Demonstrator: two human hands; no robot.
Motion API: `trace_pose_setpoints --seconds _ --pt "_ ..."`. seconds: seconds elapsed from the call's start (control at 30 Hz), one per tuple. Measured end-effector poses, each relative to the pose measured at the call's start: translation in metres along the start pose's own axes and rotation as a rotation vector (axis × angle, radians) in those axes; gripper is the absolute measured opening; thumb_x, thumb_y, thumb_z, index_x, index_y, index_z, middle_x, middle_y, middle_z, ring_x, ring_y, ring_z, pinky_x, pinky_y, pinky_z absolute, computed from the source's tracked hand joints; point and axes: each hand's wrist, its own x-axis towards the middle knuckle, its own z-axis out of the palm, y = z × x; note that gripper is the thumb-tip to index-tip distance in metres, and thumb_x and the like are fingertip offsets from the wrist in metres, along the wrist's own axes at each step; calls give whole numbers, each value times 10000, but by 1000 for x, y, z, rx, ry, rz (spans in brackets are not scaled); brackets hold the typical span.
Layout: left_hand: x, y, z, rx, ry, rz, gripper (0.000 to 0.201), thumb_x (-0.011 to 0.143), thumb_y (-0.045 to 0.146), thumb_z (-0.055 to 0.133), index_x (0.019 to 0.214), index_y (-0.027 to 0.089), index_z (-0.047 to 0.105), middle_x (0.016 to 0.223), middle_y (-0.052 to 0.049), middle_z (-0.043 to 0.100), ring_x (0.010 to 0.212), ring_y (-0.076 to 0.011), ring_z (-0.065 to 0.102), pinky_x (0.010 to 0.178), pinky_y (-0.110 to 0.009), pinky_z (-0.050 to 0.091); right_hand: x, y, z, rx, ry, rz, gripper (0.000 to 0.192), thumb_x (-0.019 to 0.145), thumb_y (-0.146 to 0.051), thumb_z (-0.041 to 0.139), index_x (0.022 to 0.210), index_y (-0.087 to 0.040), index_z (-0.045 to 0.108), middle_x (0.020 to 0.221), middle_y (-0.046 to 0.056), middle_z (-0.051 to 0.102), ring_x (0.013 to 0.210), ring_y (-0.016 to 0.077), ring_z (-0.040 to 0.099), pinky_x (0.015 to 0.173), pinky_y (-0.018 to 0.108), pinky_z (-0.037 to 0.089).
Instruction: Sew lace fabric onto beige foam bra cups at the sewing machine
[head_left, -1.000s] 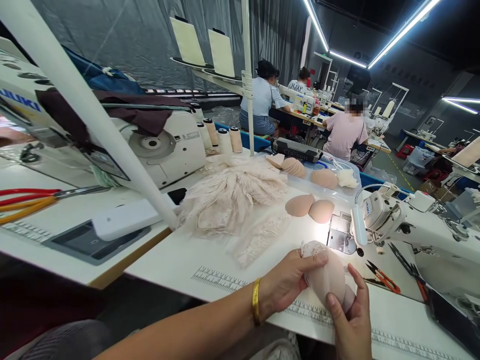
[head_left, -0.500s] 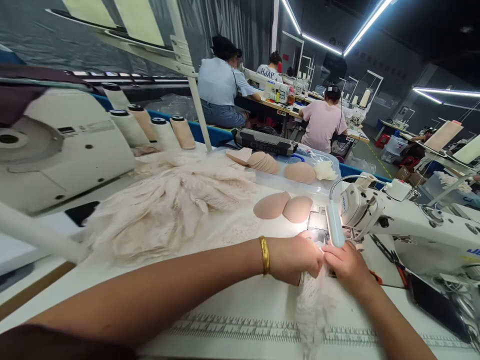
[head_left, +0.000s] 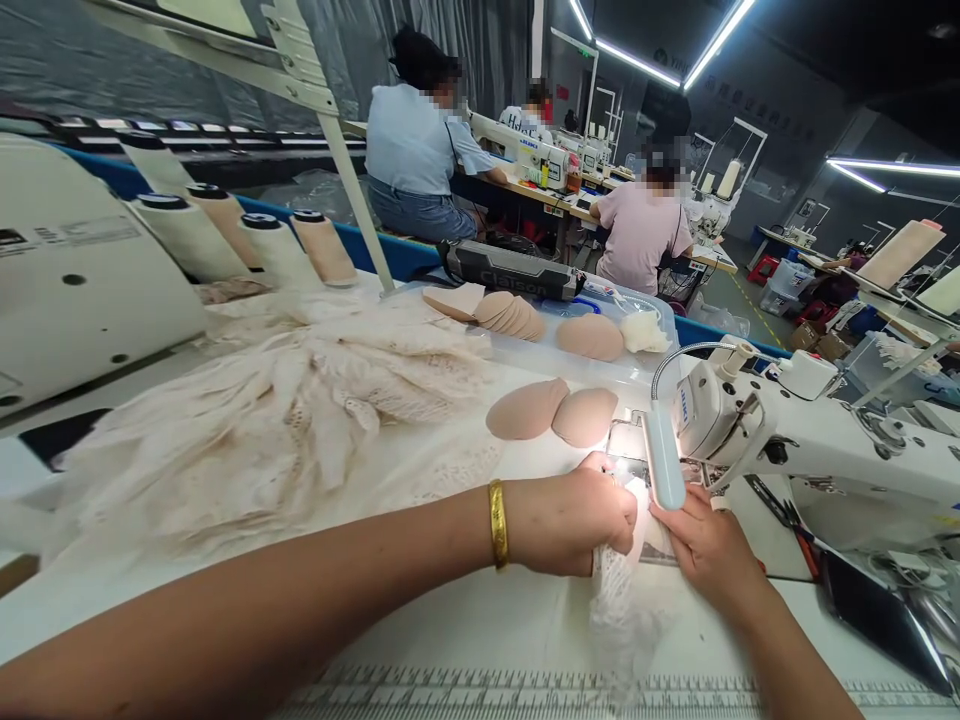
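Observation:
My left hand (head_left: pixel 574 520), with a gold bangle on the wrist, and my right hand (head_left: pixel 705 545) together grip a lace-covered cup piece (head_left: pixel 622 600). They press it flat on the white table under the head of the white sewing machine (head_left: pixel 795 445). The machine's lamp (head_left: pixel 661 460) shines on my fingers. The lace trails toward me over the printed ruler (head_left: pixel 525 690). Just beyond my hands lie two beige foam cups (head_left: pixel 551 412).
A heap of cream lace pieces (head_left: pixel 285 420) covers the table's left. Thread cones (head_left: pixel 247 235) stand behind it beside another machine (head_left: pixel 67 290). A clear tray (head_left: pixel 637 355) holds more cups. Scissors (head_left: pixel 787 520) lie right of the needle. Other people sew at the back.
My hands carried the lace-covered cup from in front of me up to the machine's needle area and laid it flat. My view swung right and closer to the machine.

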Motion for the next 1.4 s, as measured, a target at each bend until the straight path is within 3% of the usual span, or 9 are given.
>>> trace_pose_setpoints --seconds 0.27,0.47,0.77,1.0,1.17,1.4 --pt "-1 1 1 17 -6 -12 140 714 84 742 722 219 706 913 -4 727 750 -184 614 812 -393 358 -1 2 0 -39 -3 31 445 910 -58 425 1197 -280 683 1237 52 708 1028 220 638 749 295 504" --pt "0 0 1 14 -44 -36 185 717 46 723 750 228 723 963 16 730 757 -160 609 798 -372 350 -5 5 1 -50 -17 58 383 930 -80 421 1081 -270 717 1218 47 715 1007 201 632 755 266 487" --pt "5 -10 0 81 -37 -79 201 713 44 703 596 161 589 878 20 711 674 -127 527 766 -354 328 -11 3 4 -55 -8 105 387 924 -61 411 1087 -267 695 1129 33 730 1017 225 616 718 273 464" --pt "5 -19 2 118 28 -50 217 669 -11 657 607 166 549 746 25 674 700 -145 539 749 -366 299 -5 -5 -7 67 48 -49 379 913 -31 433 1129 -239 665 1016 42 721 899 205 596 762 314 460" --pt "4 -17 5 264 17 85 254 676 -55 564 609 170 466 668 28 641 614 -141 488 684 -385 274 -3 -19 -17 184 -31 -182 309 972 -64 454 1147 -237 640 1108 45 730 879 200 565 750 333 443" --pt "6 -22 9 366 95 134 290 615 -62 566 595 180 408 572 24 542 586 -151 454 662 -379 282 -5 -20 -16 177 -9 -162 293 948 -41 438 1054 -225 641 1027 42 736 802 194 524 702 330 421"
